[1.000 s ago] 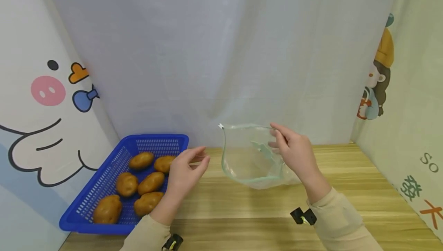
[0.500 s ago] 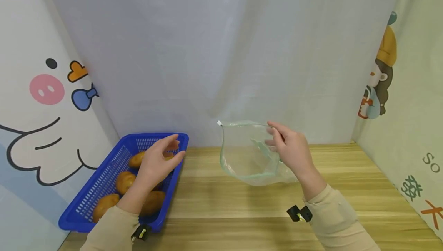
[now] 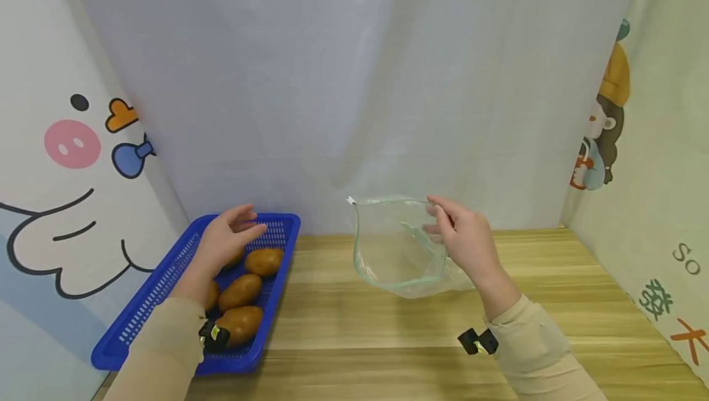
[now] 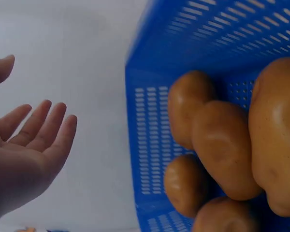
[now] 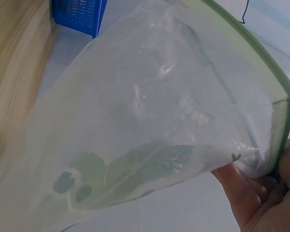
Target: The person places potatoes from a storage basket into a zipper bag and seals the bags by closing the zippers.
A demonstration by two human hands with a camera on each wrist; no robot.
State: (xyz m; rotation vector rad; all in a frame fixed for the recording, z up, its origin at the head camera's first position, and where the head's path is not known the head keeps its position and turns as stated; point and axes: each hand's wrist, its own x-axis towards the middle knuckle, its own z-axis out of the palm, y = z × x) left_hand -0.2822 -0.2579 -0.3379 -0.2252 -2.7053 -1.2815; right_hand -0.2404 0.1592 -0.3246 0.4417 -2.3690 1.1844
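Over the far part of the blue plastic basket [image 3: 277, 321] my left hand [image 3: 224, 238] is held with relaxed, spread fingers and nothing in them. Several brown potatoes [image 3: 240, 291] lie in the basket, some partly hidden by my left arm; the left wrist view shows the potatoes [image 4: 222, 147] beside the hand [image 4: 31, 145]. My right hand [image 3: 468, 235] pinches the rim of a clear zip bag [image 3: 396, 247] between thumb and fingers. The bag's mouth gapes toward the left, with a white slider [image 3: 351, 200] at its far corner. Green printing [image 5: 130, 166] shows on the bag in the right wrist view.
The basket stands at the left on a wooden table [image 3: 354, 352]. A pale curtain [image 3: 354, 81] hangs behind the table, and printed cloth panels [image 3: 653, 204] border it on both sides.
My left hand has moved left, from beside the basket's right rim to over its far part. The right hand holds the bag in nearly the same place.
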